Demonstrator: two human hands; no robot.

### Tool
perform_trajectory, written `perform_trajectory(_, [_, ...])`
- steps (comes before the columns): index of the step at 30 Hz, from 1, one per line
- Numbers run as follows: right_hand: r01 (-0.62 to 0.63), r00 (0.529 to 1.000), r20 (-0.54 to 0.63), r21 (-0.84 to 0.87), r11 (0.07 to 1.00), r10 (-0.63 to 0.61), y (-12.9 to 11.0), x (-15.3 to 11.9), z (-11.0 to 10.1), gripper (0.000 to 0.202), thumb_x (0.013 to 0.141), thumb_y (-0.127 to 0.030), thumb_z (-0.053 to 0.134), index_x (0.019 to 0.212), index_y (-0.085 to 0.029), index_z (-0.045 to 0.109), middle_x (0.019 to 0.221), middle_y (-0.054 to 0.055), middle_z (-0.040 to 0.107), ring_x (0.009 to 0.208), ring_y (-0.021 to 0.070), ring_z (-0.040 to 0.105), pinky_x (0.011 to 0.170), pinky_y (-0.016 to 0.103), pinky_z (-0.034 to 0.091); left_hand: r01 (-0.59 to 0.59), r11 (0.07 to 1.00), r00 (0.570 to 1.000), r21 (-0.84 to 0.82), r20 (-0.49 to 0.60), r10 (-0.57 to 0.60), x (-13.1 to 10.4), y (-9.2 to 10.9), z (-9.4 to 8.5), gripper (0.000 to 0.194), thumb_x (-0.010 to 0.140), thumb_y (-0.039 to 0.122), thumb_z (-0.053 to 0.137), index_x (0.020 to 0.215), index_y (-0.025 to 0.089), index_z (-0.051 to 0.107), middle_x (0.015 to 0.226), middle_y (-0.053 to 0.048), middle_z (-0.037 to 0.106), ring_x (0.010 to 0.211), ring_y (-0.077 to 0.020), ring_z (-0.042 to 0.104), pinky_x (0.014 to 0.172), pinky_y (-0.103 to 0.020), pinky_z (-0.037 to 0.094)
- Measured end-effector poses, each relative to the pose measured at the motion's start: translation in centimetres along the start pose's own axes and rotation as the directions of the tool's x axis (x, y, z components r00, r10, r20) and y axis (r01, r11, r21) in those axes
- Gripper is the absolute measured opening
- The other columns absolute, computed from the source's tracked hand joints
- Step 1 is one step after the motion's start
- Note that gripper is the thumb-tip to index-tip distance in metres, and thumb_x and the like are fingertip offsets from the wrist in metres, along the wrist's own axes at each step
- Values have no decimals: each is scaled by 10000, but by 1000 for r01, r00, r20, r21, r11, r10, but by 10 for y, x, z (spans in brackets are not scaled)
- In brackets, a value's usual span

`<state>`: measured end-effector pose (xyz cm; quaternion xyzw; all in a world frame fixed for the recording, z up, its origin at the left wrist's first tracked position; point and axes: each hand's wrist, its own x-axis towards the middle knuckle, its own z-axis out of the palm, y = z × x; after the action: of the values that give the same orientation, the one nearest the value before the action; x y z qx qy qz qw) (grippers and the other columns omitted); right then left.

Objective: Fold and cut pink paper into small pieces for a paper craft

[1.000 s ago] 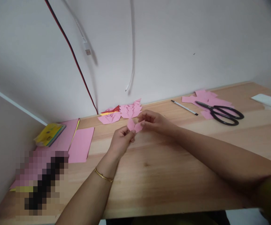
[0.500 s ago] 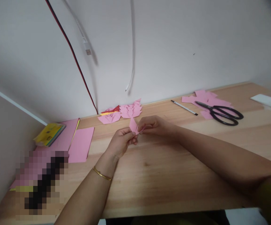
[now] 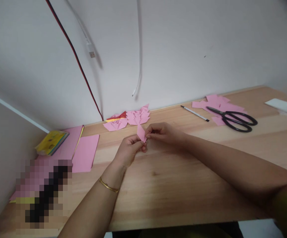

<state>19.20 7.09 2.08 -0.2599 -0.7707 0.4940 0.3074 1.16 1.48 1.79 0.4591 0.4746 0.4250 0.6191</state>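
Note:
A small folded pink paper piece [image 3: 141, 132] is held up over the table between both hands. My left hand [image 3: 133, 147] pinches its lower end between thumb and fingers. At its right edge, the fingertips of my right hand [image 3: 159, 131] are pressed together on the paper. Just behind it lie folded pink paper pieces [image 3: 137, 115] in a row, and to their left more pink pieces [image 3: 117, 124] with a red and yellow one [image 3: 117, 116] on them.
Black scissors [image 3: 240, 121] rest on pink scraps [image 3: 220, 102] at the right, beside a pen [image 3: 195, 113]. A white object [image 3: 282, 106] lies far right. Pink sheets [image 3: 86, 153] and a yellow packet [image 3: 51, 142] are at the left. Cables [image 3: 140, 49] hang along the wall.
The right fingers have closed in against the paper's right edge, and the flap that stuck out toward them now lies nearer the piece. My left hand has barely moved.

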Motion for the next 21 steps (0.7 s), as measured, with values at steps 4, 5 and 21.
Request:
perform_trajectory(4, [-1, 1000, 4, 5, 1000, 1, 4, 0, 0, 207, 832, -360, 568, 842, -162, 628, 820, 37, 683, 781, 152, 628, 711, 273, 471, -60, 986, 998, 156, -20, 63, -1, -3, 0, 183, 686, 288, 694, 664, 121, 623, 579, -12, 578, 553, -101, 516, 564, -231, 384])
perform_trajectory(5, [-2, 1000, 1, 1, 1000, 2, 5, 0, 0, 206, 831, -360, 569, 841, -163, 630, 820, 36, 683, 779, 151, 627, 710, 271, 470, -65, 980, 997, 188, -25, 71, -1, -4, 0, 193, 693, 297, 694, 658, 123, 619, 578, -13, 580, 553, -101, 516, 560, -229, 377])
perform_trajectory(21, [31, 995, -94, 10, 999, -30, 9, 1, 4, 179, 799, -332, 616, 853, -164, 582, 822, 41, 648, 762, 149, 609, 695, 282, 467, -54, 996, 997, 65, -51, 57, 1, -6, 1, 198, 709, 287, 676, 629, 131, 583, 525, 7, 546, 500, -92, 494, 531, -223, 352])
